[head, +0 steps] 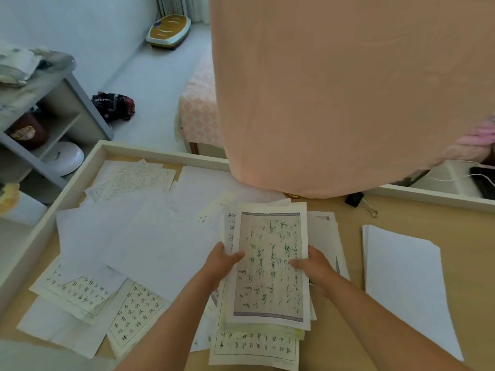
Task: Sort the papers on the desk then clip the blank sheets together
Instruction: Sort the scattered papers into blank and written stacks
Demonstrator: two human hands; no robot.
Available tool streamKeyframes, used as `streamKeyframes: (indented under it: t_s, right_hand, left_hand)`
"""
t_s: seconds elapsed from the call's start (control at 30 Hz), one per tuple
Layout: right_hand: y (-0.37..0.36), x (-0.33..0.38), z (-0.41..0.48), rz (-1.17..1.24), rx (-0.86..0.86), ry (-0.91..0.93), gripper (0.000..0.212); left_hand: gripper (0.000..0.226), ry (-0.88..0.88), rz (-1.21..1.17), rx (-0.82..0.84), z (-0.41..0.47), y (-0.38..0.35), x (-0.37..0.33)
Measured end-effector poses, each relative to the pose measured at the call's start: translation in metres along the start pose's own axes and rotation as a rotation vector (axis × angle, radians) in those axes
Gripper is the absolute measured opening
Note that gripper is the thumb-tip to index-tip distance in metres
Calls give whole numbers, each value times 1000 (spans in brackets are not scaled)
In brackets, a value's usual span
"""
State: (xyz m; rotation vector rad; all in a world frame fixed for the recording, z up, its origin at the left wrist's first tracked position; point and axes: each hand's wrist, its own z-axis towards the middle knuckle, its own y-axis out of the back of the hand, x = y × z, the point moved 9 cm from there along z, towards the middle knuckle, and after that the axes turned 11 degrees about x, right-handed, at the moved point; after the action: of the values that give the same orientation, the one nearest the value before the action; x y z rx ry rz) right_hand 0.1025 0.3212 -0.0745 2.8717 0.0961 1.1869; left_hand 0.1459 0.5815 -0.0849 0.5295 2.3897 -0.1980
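One written stack (270,285) gripped between left hand (223,262), right hand (316,266) — blank sheets (404,285) beside, loose papers (150,236) littering rimmed desk (417,210).

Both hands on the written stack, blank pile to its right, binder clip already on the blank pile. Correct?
No. The binder clip lies loose on the desk beyond the blank pile, apart from it, per the head view. The left hand and right hand do hold the written stack, blank pile to its right.

Single wide-angle head-worn view, looking forward and down, close above the desk (460,236), floor (160,76) beyond
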Motion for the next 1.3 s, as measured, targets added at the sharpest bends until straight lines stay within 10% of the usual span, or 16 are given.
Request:
streamKeyframes:
  t_s: [0.1, 0.27, 0.53, 1.03, 1.3]
  right_hand:
    - [16, -12, -1, 47, -1, -46, 36]
    - [76, -29, -5, 91, -242, -86, 35]
    - [132, -35, 0, 178, -409, -36, 62]
    - [101, -31, 25, 36, -380, -69, 47]
    - [108, -39, 6, 151, -459, -121, 38]
  left_hand:
    - [33, -104, 119, -43, 2, -22, -27]
    - [49, -162, 463, 99, 22, -72, -60]
    - [106, -13, 1234, -169, 69, -42, -95]
    - [55, 63, 959, -51, 69, -24, -85]
    - [29, -124, 464, -302, 19, 6, -63]
